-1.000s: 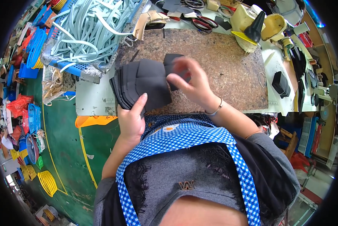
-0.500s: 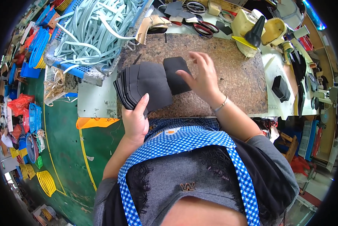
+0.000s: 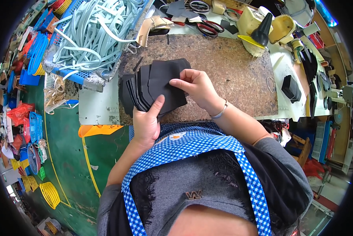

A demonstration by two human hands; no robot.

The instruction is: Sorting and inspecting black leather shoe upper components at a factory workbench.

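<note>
A fanned stack of thin black sheet pieces [image 3: 157, 81] with rounded corners is held over a worn brown board [image 3: 235, 82]. My left hand [image 3: 146, 125] grips the stack's near edge, thumb on top and the other fingers hidden underneath. At the right edge of the stack, my right hand [image 3: 200, 89] is closed in a pinch, thumb and forefinger on the edge of a black piece. How many pieces lie between those fingertips cannot be made out.
A blue basket [image 3: 82, 77] heaped with pale blue strips [image 3: 99, 37] stands at the left. Scissors [image 3: 210, 28], tape rolls and scraps lie along the back. A yellowish container [image 3: 248, 24] with a black cone [image 3: 263, 31] sits back right, beyond a small black stack [image 3: 291, 89].
My right hand has moved left and closed from spread fingers to a pinch at the stack's edge. The separate black piece at the right now overlaps the fanned stack.
</note>
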